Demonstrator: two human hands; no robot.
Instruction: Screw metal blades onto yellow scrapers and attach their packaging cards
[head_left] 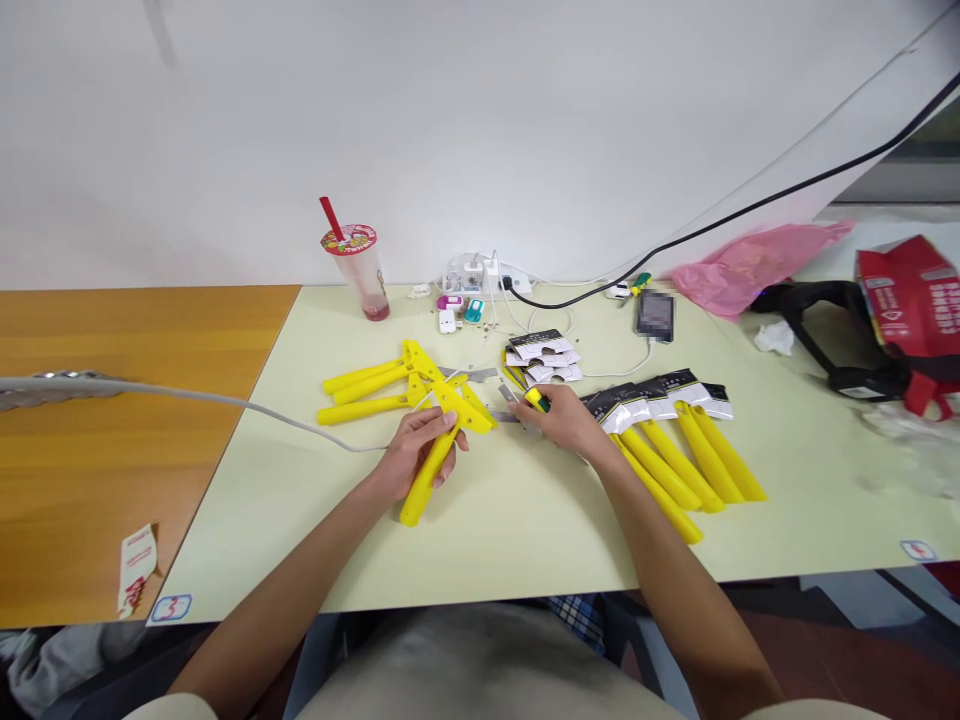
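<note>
My left hand is closed around the tube-like handle of a yellow plastic scraper, its wide triangular head pointing up and away. My right hand grips a small tool with a yellow and dark green handle; its exact kind is partly hidden by my fingers. A flat grey metal strip shows by the right fingertips, just right of the scraper's head. Behind my left hand, several more yellow scrapers lie in a pile. Grey metal blades rest beside them.
Several yellow scrapers in black-and-white sleeves lie on the right, near stacked sleeves. At the back stand a drink cup and a power strip. A white cable crosses from the left. A pink bag lies right.
</note>
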